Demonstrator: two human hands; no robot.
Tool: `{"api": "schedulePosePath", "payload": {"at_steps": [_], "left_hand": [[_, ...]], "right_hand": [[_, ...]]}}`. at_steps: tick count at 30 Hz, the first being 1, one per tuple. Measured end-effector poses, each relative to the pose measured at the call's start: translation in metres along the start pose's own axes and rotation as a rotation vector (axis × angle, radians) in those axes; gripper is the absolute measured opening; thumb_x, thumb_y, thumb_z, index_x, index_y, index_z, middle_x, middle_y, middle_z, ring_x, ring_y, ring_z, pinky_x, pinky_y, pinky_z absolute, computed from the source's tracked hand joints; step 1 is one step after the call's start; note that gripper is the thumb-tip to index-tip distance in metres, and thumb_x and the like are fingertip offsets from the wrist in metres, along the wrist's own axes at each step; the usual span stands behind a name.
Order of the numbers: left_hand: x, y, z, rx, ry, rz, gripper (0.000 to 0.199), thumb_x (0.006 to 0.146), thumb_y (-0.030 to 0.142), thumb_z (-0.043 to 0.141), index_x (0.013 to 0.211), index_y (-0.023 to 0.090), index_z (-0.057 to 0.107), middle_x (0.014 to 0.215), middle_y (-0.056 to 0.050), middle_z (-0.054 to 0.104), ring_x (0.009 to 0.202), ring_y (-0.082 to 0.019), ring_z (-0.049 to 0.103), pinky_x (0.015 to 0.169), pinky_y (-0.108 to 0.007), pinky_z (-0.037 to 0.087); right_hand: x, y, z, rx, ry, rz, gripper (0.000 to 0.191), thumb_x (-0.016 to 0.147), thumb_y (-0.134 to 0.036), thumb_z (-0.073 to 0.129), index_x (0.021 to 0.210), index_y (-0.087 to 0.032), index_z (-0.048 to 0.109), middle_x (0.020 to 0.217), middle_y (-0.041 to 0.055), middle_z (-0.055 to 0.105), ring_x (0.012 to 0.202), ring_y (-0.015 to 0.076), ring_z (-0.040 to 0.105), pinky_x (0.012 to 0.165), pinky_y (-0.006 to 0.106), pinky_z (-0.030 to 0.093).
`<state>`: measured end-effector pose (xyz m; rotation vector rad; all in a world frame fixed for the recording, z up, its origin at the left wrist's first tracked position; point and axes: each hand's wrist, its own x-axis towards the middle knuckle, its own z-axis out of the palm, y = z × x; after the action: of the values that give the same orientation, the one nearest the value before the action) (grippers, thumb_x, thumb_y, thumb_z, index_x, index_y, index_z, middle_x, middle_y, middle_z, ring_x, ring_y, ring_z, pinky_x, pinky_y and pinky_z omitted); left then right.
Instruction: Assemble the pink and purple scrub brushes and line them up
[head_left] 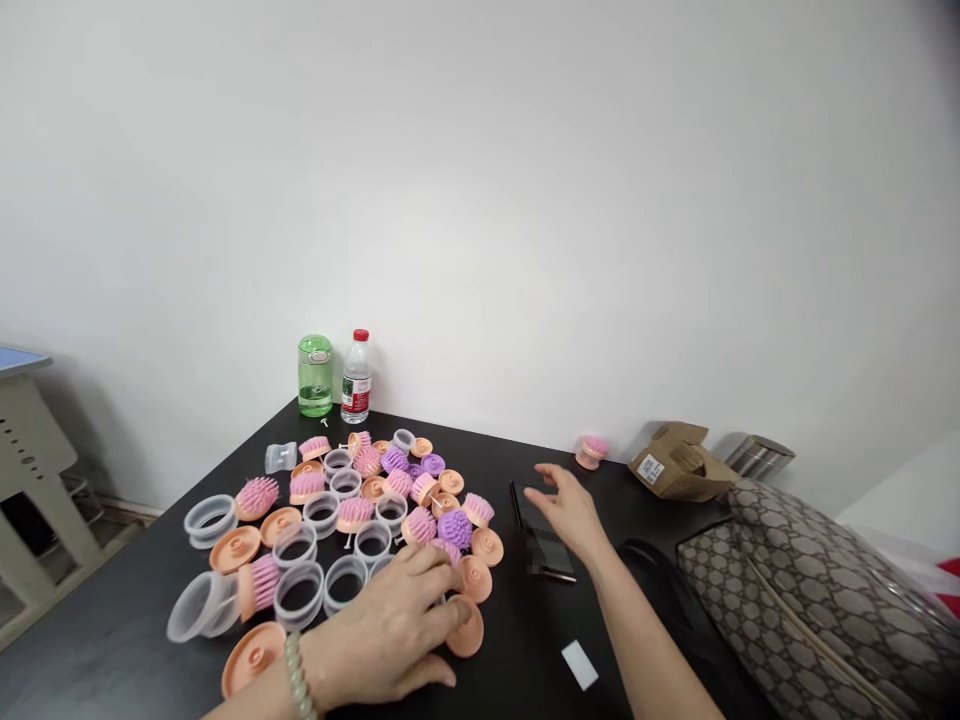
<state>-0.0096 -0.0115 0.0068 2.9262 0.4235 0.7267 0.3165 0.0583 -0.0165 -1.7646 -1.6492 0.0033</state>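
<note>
My left hand [394, 622], wearing a bead bracelet [298, 675], reaches over the near right side of a spread of brush parts. Its thumb stands apart from the bent fingers, whose tips are by a peach disc [466, 632]; what lies under the palm is hidden. My right hand [568, 508] hovers at a black phone [551, 553] lying on the table, thumb and fingers apart with nothing between them. Around the left hand lie clear plastic rings [298, 592], pink bristle heads [257, 497], purple bristle heads [454, 530] and several peach discs [235, 547].
A green bottle [315, 377] and a red-capped water bottle [357, 378] stand at the back left. Along the wall sit an assembled pink brush [592, 453], an open cardboard box [679, 462] and a metal cylinder [759, 457]. A patterned bag [817, 590] occupies the right; a white card [580, 665] lies in front.
</note>
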Motion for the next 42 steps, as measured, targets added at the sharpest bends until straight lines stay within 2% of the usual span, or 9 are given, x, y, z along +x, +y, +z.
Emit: {"api": "schedulePosePath", "payload": {"at_steps": [6,10,15,20,25,28,33,37,42], "left_hand": [[0.004,0.0,-0.004,0.054,0.071,-0.002,0.019,0.09,0.028,0.064,0.105,0.017,0.059,0.105,-0.008,0.064,0.096,-0.025,0.053,0.082,-0.039,0.047],[0.008,0.0,-0.001,0.168,0.143,0.017,0.008,0.093,0.022,0.059,0.097,0.015,0.061,0.093,-0.007,0.065,0.09,-0.022,0.055,0.082,-0.038,0.048],[0.01,-0.003,0.007,0.256,0.211,0.081,0.01,0.093,0.015,0.057,0.1,0.015,0.064,0.087,-0.005,0.068,0.084,-0.02,0.058,0.082,-0.036,0.049],[0.011,-0.003,0.009,0.257,0.259,0.094,0.009,0.094,0.018,0.057,0.1,0.017,0.064,0.092,-0.007,0.07,0.093,-0.022,0.06,0.087,-0.037,0.049],[0.013,0.001,0.001,0.22,0.21,0.083,0.012,0.094,0.011,0.054,0.1,0.015,0.064,0.09,-0.006,0.069,0.088,-0.021,0.06,0.084,-0.037,0.049],[0.011,0.003,-0.002,0.208,0.161,0.045,0.014,0.095,0.011,0.052,0.105,0.014,0.062,0.091,-0.007,0.068,0.086,-0.02,0.058,0.082,-0.036,0.049],[0.007,0.002,0.0,0.169,0.188,0.028,0.008,0.096,0.018,0.056,0.103,0.018,0.06,0.091,-0.006,0.066,0.09,-0.02,0.058,0.082,-0.034,0.048],[0.006,0.001,-0.001,0.161,0.186,0.033,0.008,0.095,0.018,0.055,0.102,0.018,0.059,0.091,-0.006,0.065,0.089,-0.02,0.057,0.081,-0.034,0.046],[0.003,-0.002,0.001,0.182,0.18,0.033,0.008,0.092,0.013,0.052,0.097,0.017,0.058,0.087,-0.005,0.063,0.084,-0.02,0.054,0.078,-0.034,0.044]], "right_hand": [[0.065,0.067,-0.006,-0.29,0.13,0.123,0.042,0.09,-0.027,0.062,0.128,-0.01,0.056,0.137,0.0205,0.054,0.134,0.0364,0.045,0.109,0.055,0.037],[0.088,0.109,-0.004,-0.443,0.129,0.206,0.04,0.094,-0.03,0.064,0.131,-0.018,0.055,0.143,0.0106,0.051,0.128,0.0308,0.051,0.105,0.056,0.042],[0.099,0.137,-0.001,-0.575,0.095,0.255,0.039,0.095,-0.031,0.063,0.131,-0.019,0.055,0.139,0.0099,0.053,0.122,0.0285,0.056,0.1,0.052,0.047],[0.1,0.139,-0.008,-0.684,0.09,0.272,0.039,0.093,-0.038,0.064,0.12,-0.009,0.061,0.127,0.0202,0.057,0.122,0.0346,0.052,0.101,0.051,0.042],[0.089,0.135,-0.013,-0.733,0.008,0.305,0.031,0.096,-0.036,0.061,0.12,-0.016,0.06,0.127,0.0091,0.06,0.11,0.0247,0.061,0.093,0.046,0.051],[0.076,0.132,-0.015,-0.721,-0.093,0.315,0.028,0.096,-0.034,0.062,0.117,-0.015,0.062,0.117,0.0076,0.065,0.099,0.0211,0.066,0.085,0.041,0.056],[0.058,0.119,-0.025,-0.695,-0.192,0.276,0.026,0.096,-0.036,0.062,0.113,-0.015,0.063,0.112,0.0066,0.066,0.097,0.0204,0.066,0.083,0.04,0.056],[0.055,0.1,-0.026,-0.698,-0.167,0.287,0.03,0.097,-0.04,0.06,0.115,-0.015,0.063,0.112,0.007,0.067,0.096,0.0206,0.067,0.084,0.04,0.056],[0.059,0.082,-0.009,-0.721,-0.093,0.343,0.032,0.097,-0.039,0.059,0.12,-0.017,0.061,0.119,0.0083,0.064,0.1,0.0215,0.066,0.085,0.042,0.056]]}}
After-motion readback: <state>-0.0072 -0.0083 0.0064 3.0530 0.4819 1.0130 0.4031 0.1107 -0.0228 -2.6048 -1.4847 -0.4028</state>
